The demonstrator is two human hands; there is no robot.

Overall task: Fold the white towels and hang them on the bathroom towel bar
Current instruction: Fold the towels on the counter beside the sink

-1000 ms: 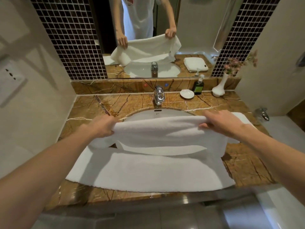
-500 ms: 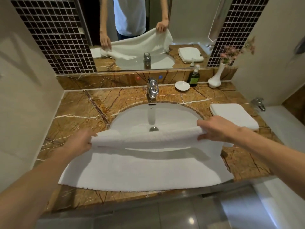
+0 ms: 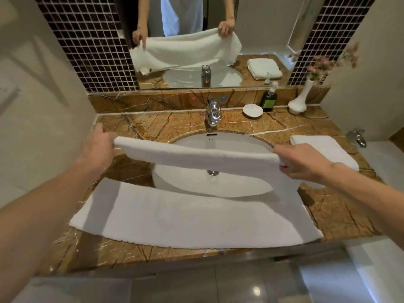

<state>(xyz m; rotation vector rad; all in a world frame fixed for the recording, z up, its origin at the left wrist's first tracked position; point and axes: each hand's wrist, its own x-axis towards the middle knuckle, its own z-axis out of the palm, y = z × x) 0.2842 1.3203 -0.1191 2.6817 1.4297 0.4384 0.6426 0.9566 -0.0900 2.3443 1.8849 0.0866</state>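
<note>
A long white towel (image 3: pixel 185 217) lies across the front of the marble counter (image 3: pixel 341 217), over the near edge of the white sink (image 3: pixel 231 143). Its far edge is lifted into a raised band above the basin. My left hand (image 3: pixel 99 147) grips the left end of that band and my right hand (image 3: pixel 306 160) grips the right end. A second white towel (image 3: pixel 328 149), folded into a square, lies on the counter just beyond my right hand. No towel bar is in view.
A chrome tap (image 3: pixel 213 113) stands behind the sink. A white soap dish (image 3: pixel 252 110), a dark pump bottle (image 3: pixel 269 99) and a white vase (image 3: pixel 298 101) with pink flowers line the back right. A mirror (image 3: pixel 262 29) faces me; walls close both sides.
Both hands have lifted the towel's far edge higher and carried it further from me, opening a gap that shows the basin and drain. The left hand moved up and outward to the left.
</note>
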